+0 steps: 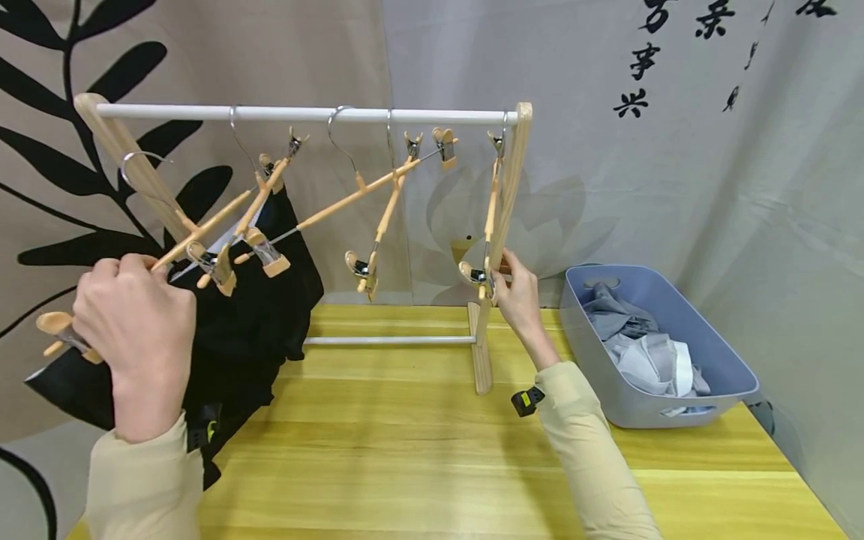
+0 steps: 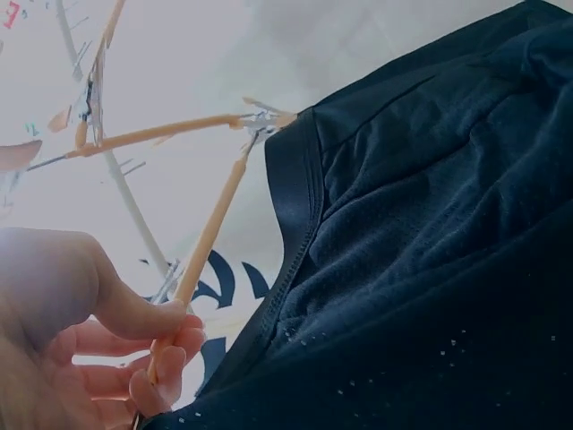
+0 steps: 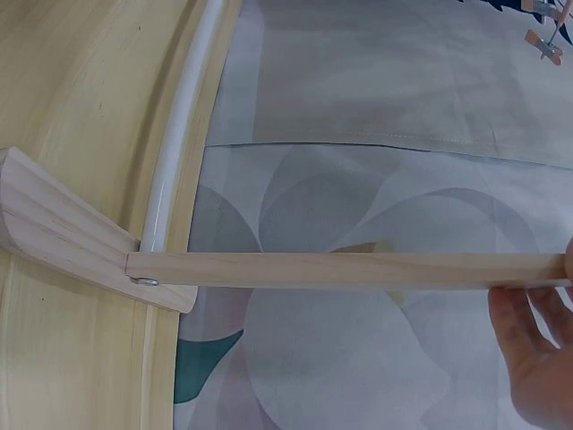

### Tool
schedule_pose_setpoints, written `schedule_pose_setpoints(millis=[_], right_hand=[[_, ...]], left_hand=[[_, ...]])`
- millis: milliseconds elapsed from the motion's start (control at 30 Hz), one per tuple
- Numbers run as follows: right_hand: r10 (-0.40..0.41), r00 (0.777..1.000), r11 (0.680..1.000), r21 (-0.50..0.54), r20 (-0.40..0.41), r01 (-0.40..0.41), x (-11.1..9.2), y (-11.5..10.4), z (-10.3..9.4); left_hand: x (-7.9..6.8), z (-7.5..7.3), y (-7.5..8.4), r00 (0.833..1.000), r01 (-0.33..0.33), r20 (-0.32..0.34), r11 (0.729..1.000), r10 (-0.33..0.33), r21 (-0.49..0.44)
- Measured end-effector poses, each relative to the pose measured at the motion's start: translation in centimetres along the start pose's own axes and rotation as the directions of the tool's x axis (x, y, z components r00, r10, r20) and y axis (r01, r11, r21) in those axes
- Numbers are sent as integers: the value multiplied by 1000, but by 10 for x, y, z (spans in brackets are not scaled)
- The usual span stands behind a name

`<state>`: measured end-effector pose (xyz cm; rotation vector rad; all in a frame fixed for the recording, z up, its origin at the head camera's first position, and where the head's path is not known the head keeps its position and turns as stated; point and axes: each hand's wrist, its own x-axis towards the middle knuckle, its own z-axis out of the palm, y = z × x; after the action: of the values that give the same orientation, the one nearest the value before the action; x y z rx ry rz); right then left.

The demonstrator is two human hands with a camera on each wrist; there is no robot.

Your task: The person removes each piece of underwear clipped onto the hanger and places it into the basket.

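My left hand (image 1: 135, 322) grips the wooden bar of a clip hanger (image 1: 216, 219), fingers curled around it. Its metal hook (image 1: 145, 154) shows below and in front of the rack's white rail, off it. A black garment (image 2: 403, 197) with a wide waistband hangs from this hanger; one clip (image 2: 266, 119) bites the waistband's corner. On the right, my right hand (image 1: 520, 292) holds the wooden upright post (image 3: 358, 269) of the clothes rack, thumb and fingers on either side. Beside that hand hangs a bare clip hanger (image 1: 493, 202), its lower clip overlapping the fingers in the head view.
Several more clip hangers hang from the white rail (image 1: 283, 113), tilted at different angles. A grey-blue basket (image 1: 729, 375) with crumpled grey and white clothes (image 1: 648, 356) stands on the wooden table (image 1: 378, 450) at the right. A curtain (image 1: 607, 187) hangs behind the rack.
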<state>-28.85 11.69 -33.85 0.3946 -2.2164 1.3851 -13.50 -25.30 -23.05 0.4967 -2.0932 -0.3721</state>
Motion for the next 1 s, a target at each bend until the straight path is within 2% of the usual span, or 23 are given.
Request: schedule_pose_setpoints(millis=[167,367,600,800,1000], right_hand=[[-2,1000,1000,0,2,2,1,1,1],[6,1000,1000,-1,0,-6,0,0,0],[-5,1000,1000,11,3,5,0,-1,0],[-1,1000,1000,11,0,1,0,-1,0],[-5,1000,1000,4,-7,5,0,0,0]], left_hand=[[-11,3,1,1000,13,2,1000,-13,-2],[-20,7,1,997,-33,-69,999,30,-36],[-27,9,1,1000,13,-18,1000,-14,-27],[-34,14,-2,999,-39,-37,997,37,-60],[-45,18,-1,998,-67,-8,995,66,-72]])
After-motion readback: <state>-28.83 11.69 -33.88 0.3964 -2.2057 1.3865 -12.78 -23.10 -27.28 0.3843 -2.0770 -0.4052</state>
